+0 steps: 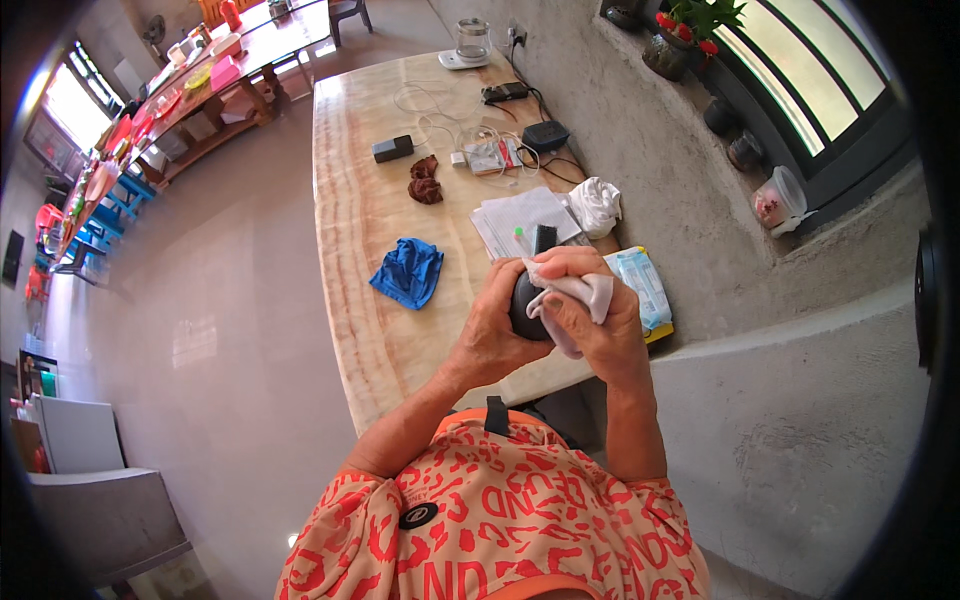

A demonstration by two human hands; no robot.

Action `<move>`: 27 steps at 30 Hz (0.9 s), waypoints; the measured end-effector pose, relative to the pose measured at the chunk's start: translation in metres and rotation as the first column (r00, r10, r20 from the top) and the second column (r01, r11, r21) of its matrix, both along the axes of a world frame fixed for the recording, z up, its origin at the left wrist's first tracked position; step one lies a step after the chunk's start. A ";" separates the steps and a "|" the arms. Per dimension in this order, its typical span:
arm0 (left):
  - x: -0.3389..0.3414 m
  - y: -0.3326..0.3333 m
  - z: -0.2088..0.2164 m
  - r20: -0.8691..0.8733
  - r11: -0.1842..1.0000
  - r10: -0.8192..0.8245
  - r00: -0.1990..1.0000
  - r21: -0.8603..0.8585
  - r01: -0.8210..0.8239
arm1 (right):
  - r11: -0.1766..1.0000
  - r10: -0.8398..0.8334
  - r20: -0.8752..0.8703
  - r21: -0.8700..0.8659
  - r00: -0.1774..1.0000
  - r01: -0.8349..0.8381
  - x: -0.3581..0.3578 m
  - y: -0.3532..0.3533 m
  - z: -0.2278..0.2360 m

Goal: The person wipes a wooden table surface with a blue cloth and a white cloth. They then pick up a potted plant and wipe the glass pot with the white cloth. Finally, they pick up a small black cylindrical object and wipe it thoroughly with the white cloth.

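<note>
At the near end of the marble-patterned table (365,340), my left hand (492,325) is wrapped round a dark, smooth, rounded object (524,308). What kind of object it is, I cannot make out, since my fingers and a cloth cover much of it. Pinched in my right hand (612,318) is a pale pinkish-white cloth (568,338), pressed against the object's right side. Just beyond my fingers shows a small dark block (544,238); whether it touches the held object is unclear. White papers (525,212) lie behind it.
On the table are a crumpled blue cloth (408,272), a brown scrunchie-like cloth (425,180), a dark box (392,149), tangled cables (480,140), a white bundled cloth (597,207) and a wipes pack (640,285). A glass jar (472,40) stands far back. A grey wall (640,130) runs along the right.
</note>
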State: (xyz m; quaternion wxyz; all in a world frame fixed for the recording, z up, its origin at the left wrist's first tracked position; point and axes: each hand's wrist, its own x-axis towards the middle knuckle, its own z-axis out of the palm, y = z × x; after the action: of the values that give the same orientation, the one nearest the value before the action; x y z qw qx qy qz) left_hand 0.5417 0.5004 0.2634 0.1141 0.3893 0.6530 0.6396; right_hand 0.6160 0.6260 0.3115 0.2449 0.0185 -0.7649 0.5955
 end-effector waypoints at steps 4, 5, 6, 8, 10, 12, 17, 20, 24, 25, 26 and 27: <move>0.005 0.003 -0.003 -0.050 1.000 0.009 0.999 -0.015 -0.010 | 0.969 -0.072 0.135 -0.223 0.988 0.101 -0.003 0.000 0.003; 0.005 0.002 -0.004 -0.034 0.999 -0.004 0.999 -0.037 0.003 | 0.960 -0.090 0.154 -0.249 0.984 0.126 -0.006 0.001 0.004; 0.005 0.001 -0.006 -0.017 0.998 -0.017 1.000 -0.059 0.016 | 0.947 -0.099 0.174 -0.286 0.980 0.147 -0.008 0.003 -0.002; 0.004 0.001 -0.005 0.006 0.996 -0.030 1.000 -0.080 0.031 | 0.872 -0.140 0.162 -0.447 0.977 0.199 -0.011 0.007 -0.012; 0.002 0.001 -0.003 0.019 0.996 -0.022 1.000 -0.081 0.024 | 0.798 -0.099 0.135 -0.581 0.986 0.160 -0.008 0.008 -0.012; -0.002 0.001 -0.006 -0.013 0.996 0.008 1.000 -0.085 -0.009 | 0.978 -0.060 -0.069 -0.202 0.996 0.045 -0.008 0.006 -0.015; 0.000 0.006 -0.011 -0.085 0.997 0.080 0.993 -0.011 -0.081 | 0.854 -0.158 -0.157 0.474 0.975 0.214 -0.004 -0.010 -0.008; 0.003 0.006 -0.015 -0.256 0.984 0.156 0.954 -0.044 -0.173 | 0.887 -0.152 -0.039 0.436 0.988 0.153 -0.004 -0.011 -0.003; 0.010 0.008 -0.017 -0.318 0.973 0.191 0.929 -0.061 -0.221 | 0.942 -0.163 0.080 0.309 0.983 0.131 -0.011 -0.004 -0.008; 0.010 0.008 -0.017 -0.326 0.972 0.191 0.926 -0.069 -0.224 | 0.959 -0.156 0.109 0.255 0.982 0.124 -0.013 -0.002 -0.007; 0.011 0.008 -0.018 -0.322 0.974 0.166 0.932 -0.095 -0.207 | 0.973 -0.147 0.137 0.199 0.980 0.118 -0.016 0.000 -0.005; 0.012 0.008 -0.019 -0.307 0.978 0.149 0.940 -0.095 -0.186 | 0.983 -0.137 0.165 0.142 0.977 0.113 -0.018 0.003 -0.004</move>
State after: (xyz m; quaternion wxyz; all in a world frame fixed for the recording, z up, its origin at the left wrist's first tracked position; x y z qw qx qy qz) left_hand 0.5533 0.5082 0.2449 -0.0170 0.4163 0.7316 0.5395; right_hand 0.5978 0.6295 0.3076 0.2123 -0.0657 -0.8206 0.5265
